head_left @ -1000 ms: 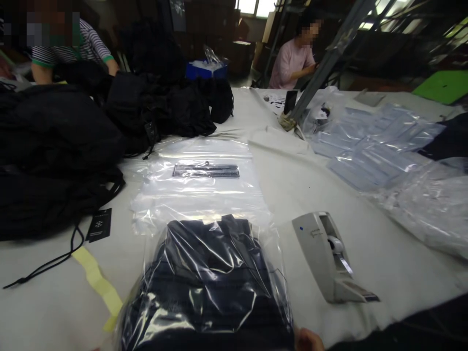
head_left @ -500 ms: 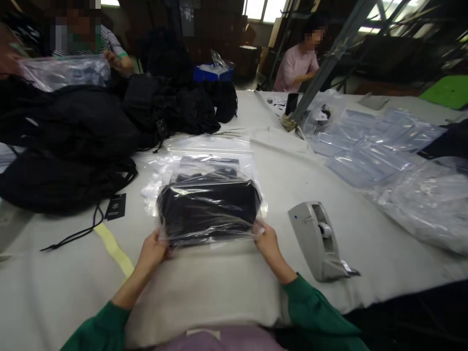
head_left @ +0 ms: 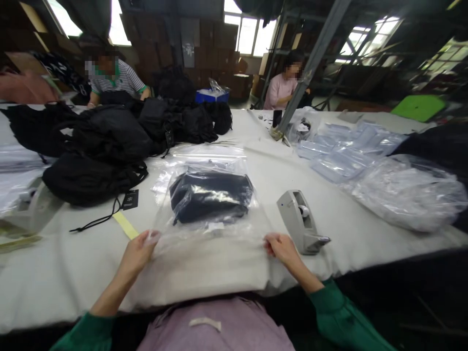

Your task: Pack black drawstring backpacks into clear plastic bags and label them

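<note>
A clear plastic bag lies in front of me with a folded black fabric item inside it. My left hand pinches the bag's near left corner. At the near right corner, my right hand is closed on the plastic. The near edge of the bag is stretched between both hands. Beneath and beyond it lie more clear bags. A grey tape dispenser stands just right of my right hand. Near my left hand lies a yellow strip.
Black drawstring bags are heaped at the left, with a black tag beside them. Clear plastic sleeves and a crumpled plastic bag lie at the right. A metal post rises beyond. Two people sit across the white table.
Both hands have come nearer to me and farther apart, drawing out the bag's near edge. The black item now lies farther from the hands. The person at far left has lowered a plastic bag.
</note>
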A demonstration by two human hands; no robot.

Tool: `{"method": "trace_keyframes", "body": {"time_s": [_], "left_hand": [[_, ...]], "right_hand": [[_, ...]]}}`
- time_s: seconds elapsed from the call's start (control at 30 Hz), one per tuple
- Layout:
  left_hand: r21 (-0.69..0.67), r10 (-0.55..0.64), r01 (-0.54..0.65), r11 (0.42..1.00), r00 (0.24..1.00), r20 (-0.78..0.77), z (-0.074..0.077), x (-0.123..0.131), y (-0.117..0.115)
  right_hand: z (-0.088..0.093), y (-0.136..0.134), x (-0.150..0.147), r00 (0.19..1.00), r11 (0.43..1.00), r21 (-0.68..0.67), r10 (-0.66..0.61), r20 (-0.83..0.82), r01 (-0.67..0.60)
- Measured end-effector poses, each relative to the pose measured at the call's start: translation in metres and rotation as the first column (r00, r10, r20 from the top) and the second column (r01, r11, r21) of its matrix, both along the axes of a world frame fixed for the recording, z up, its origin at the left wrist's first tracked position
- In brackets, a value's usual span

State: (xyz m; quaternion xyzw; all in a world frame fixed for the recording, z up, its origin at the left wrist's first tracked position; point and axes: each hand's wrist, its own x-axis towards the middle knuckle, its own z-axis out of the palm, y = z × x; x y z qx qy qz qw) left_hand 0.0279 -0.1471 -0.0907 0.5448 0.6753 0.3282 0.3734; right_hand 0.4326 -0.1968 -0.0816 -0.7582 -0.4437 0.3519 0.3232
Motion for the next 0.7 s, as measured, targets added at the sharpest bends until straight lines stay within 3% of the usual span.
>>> {"method": "trace_keyframes", "body": {"time_s": [0.13,0.27,0.33,0.37,0.43,0.47,0.5,0.6,0.63,0.7], "left_hand": [[-0.030,0.085,-0.086,0.996,0.995,-0.053,-0.030,-0.022,-0.052],[0.016,0.077,-0.075,0.997,0.985,-0.157,-0.037,-0.028,-0.084],[0.075,0.023,-0.002,0.997,0.960,-0.278,-0.034,-0.020,-0.103],[0.105,0.008,0.029,0.994,0.942,-0.335,-0.032,-0.012,-0.113],[0.192,-0.018,0.108,0.976,0.907,-0.420,-0.027,0.011,-0.131],[0.241,-0.066,0.190,0.952,0.893,-0.445,-0.025,0.025,-0.136],[0.288,-0.148,0.306,0.907,0.875,-0.461,-0.023,0.039,-0.137],[0.343,-0.372,0.630,0.697,0.726,-0.578,-0.023,0.079,-0.122],[0.305,-0.392,0.677,0.670,0.672,-0.628,-0.026,0.088,-0.113],[0.205,-0.392,0.697,0.687,0.593,-0.704,-0.035,0.099,-0.099]], "right_hand": [[-0.025,-0.050,0.013,0.999,0.993,-0.111,-0.034,-0.002,0.033],[-0.024,-0.086,-0.010,0.992,0.981,-0.147,0.124,-0.040,-0.128],[-0.020,-0.097,-0.032,0.951,0.952,0.021,0.305,0.046,-0.306],[-0.019,-0.098,-0.044,0.909,0.900,0.151,0.388,0.152,-0.409],[-0.021,-0.091,-0.065,0.770,0.720,0.320,0.464,0.438,-0.616],[-0.024,-0.082,-0.075,0.692,0.643,0.327,0.463,0.553,-0.692],[-0.028,-0.073,-0.083,0.628,0.604,0.296,0.463,0.626,-0.740],[-0.041,-0.041,-0.099,0.500,0.553,0.181,0.505,0.704,-0.813],[-0.045,-0.033,-0.102,0.481,0.547,0.160,0.514,0.710,-0.822],[-0.052,-0.018,-0.107,0.444,0.540,0.123,0.516,0.732,-0.832]]}}
